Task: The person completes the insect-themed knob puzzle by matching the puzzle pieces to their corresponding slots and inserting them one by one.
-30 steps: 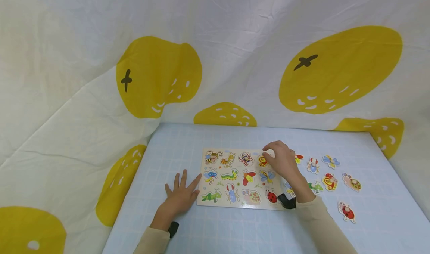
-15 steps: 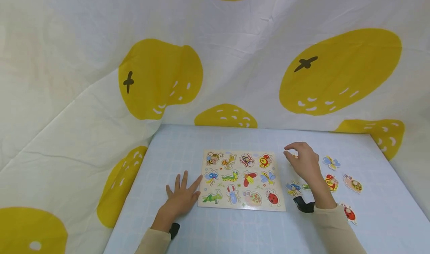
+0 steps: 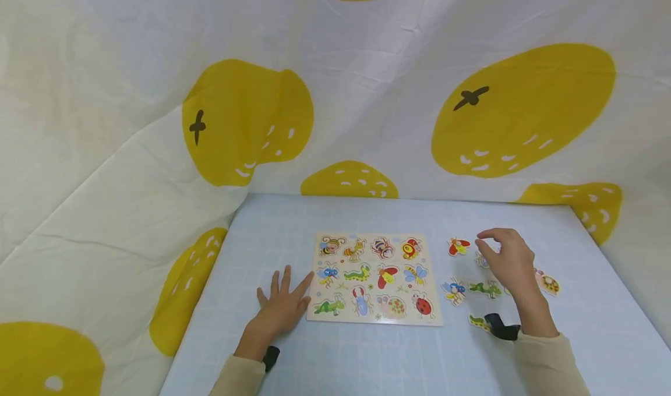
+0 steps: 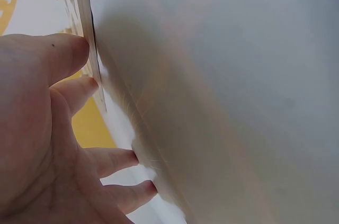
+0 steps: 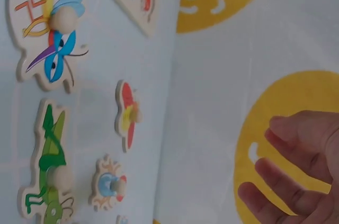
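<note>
My left hand [image 3: 280, 311] lies on the table with its fingers spread. In the left wrist view its thumb [image 4: 74, 54] touches the edge of the wooden insect puzzle board [image 3: 436, 319]. My right hand [image 3: 511, 262] hovers over the loose pieces right of the board, thumb and forefinger curved with a gap between them and nothing held. Just below its fingertips is the stag beetle piece [image 3: 481, 260], partly hidden. Nearby lie the red fly piece [image 3: 459, 246], mosquito piece [image 5: 58, 49] and grasshopper piece [image 5: 50, 152], each with a round wooden knob.
A caterpillar piece [image 3: 477, 322] lies partly behind the right wrist's black strap [image 3: 502, 328]. Right of the forearm shows a spotted snail-like piece [image 3: 548, 283]. Other pieces are hidden behind the arm. A white cloth [image 3: 356, 122] with yellow fruit shapes hangs behind the table.
My right hand has moved right, from above the board's top right corner to over the loose pieces, uncovering the butterfly picture and the red fly piece. The left hand has stayed put.
</note>
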The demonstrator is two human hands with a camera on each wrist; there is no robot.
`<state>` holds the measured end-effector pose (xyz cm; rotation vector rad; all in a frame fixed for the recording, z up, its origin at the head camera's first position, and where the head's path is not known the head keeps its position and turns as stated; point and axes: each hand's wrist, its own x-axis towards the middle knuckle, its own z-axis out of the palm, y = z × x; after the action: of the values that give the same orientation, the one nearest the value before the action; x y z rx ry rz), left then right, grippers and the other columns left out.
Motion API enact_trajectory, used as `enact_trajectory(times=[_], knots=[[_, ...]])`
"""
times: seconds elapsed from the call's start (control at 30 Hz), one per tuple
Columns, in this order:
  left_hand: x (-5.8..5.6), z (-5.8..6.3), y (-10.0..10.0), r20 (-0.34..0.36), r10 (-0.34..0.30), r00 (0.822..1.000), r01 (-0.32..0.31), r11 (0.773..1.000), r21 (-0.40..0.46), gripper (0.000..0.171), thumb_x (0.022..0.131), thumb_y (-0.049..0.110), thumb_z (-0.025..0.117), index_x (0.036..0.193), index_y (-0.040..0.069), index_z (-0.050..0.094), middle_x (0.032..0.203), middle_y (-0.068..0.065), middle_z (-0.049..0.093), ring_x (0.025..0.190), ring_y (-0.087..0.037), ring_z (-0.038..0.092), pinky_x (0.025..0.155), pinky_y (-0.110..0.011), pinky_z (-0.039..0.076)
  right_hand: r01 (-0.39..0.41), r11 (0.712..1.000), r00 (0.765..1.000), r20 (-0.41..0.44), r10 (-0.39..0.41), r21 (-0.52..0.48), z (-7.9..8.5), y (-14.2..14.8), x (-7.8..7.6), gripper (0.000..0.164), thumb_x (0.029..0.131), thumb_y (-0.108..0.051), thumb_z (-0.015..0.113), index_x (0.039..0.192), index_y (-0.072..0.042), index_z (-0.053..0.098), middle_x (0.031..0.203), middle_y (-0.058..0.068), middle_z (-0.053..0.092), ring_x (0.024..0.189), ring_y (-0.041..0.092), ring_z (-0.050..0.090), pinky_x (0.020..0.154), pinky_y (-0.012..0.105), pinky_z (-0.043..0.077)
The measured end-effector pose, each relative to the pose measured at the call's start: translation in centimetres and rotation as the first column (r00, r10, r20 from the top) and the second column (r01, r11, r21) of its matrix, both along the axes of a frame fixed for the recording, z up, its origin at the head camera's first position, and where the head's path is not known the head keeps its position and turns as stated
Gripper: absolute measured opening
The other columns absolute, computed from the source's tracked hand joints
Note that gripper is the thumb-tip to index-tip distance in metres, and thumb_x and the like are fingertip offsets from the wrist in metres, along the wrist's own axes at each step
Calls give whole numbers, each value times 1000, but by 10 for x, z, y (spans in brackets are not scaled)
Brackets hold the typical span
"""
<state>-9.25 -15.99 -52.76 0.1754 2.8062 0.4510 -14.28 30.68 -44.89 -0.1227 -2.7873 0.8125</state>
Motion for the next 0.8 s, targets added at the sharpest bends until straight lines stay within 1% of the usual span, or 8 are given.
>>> enact_trajectory(times=[0.3, 0.47, 0.6, 0.8], knots=[[1, -2, 1, -6, 2, 1000, -2, 1000, 1, 57, 104, 38, 52, 157, 32, 33, 164, -25, 7, 147, -51, -1, 102, -82, 1, 53, 999, 998, 37, -53, 3, -14, 30, 16, 26, 99, -16, 62, 115, 4, 68, 126, 33, 52, 119, 52, 44, 91, 73, 32], [2, -1, 2, 1, 5, 1000, -5, 1000, -1, 57, 104, 38, 52, 157, 32, 33, 164, -25, 7, 147, -52, -1, 102, -82, 0, 106, 994, 990, 92, -104, -12, -20, 48, 25, 30, 100, -19, 61, 118, 4, 66, 129, 35, 47, 117, 53, 42, 88, 73, 34], [2, 1, 2, -4, 7, 1000, -7, 1000, 0, 57, 104, 38, 52, 158, 32, 33, 164, -24, 7, 147, -51, -2, 102, -82, 0, 129, 992, 984, 123, -127, -12, -26, 58, 28, 31, 99, -19, 62, 119, 5, 65, 130, 36, 46, 117, 53, 41, 88, 74, 32], [0, 2, 1, -5, 8, 1000, -8, 1000, -2, 58, 104, 38, 53, 158, 32, 33, 164, -24, 7, 147, -51, -2, 102, -81, 0, 159, 987, 976, 157, -153, -23, -34, 68, 31, 33, 100, -21, 61, 119, 6, 65, 129, 36, 46, 115, 54, 42, 87, 73, 34]])
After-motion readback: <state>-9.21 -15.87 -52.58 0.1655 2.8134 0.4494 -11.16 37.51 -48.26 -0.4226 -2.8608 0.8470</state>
